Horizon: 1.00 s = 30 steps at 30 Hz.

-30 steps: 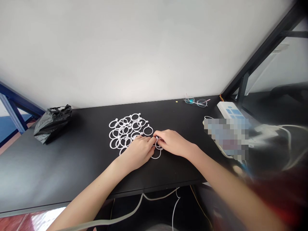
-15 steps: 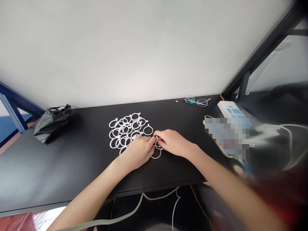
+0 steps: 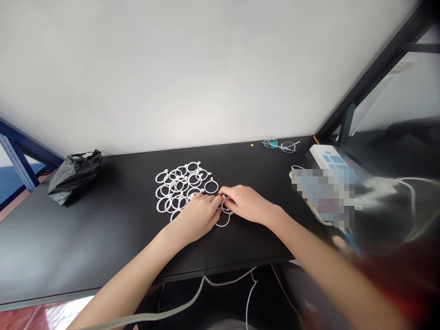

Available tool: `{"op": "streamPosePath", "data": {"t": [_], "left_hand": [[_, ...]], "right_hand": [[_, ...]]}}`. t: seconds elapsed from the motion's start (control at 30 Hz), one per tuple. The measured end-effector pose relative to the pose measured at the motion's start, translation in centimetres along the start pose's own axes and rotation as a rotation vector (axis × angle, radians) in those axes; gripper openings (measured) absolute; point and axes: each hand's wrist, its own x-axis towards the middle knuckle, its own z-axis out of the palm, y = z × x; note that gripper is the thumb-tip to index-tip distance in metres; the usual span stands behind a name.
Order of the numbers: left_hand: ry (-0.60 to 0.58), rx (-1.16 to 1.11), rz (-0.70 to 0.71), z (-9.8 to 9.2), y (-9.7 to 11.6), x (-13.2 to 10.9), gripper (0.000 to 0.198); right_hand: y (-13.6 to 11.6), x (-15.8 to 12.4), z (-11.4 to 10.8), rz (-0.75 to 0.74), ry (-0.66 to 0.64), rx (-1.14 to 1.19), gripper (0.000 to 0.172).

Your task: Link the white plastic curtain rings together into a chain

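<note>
Thin white rings with small knobs, which look like curtain rings (image 3: pixel 211 185), lie in an overlapping group on the black tabletop. My left hand (image 3: pixel 199 213) rests over the group's lower right part, fingers bent and thumb tucked in, partly covering some rings. Facing it closely, my right hand (image 3: pixel 247 204) pinches at a white ring (image 3: pixel 225 207) near its knob. The left fingertips meet the right ones at the same ring. Below them, another ring (image 3: pixel 223 225) shows its lower curve by the left thumb. The exact contact between fingertips is partly hidden.
A crumpled black plastic bag (image 3: pixel 77 174) sits at the left. Eyeglasses (image 3: pixel 279 145) lie near the wall. On the right are a white and blue box (image 3: pixel 325 156), a blurred-out device (image 3: pixel 319 197) and white cables (image 3: pixel 409 183). A pale cable (image 3: pixel 192 298) hangs below the front edge.
Both hands hold almost the same pose over the rings. The view has shifted very slightly; the rings look unmoved.
</note>
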Motion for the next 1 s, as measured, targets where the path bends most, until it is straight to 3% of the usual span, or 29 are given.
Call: {"op": "streamPosePath", "data": {"t": [1.0], "left_hand": [[0.008, -0.004, 0.005, 0.2, -0.13, -0.01, 0.013]], "right_hand": [[0.51, 0.23, 0.39, -0.017, 0.015, 0.032, 0.011]]}}
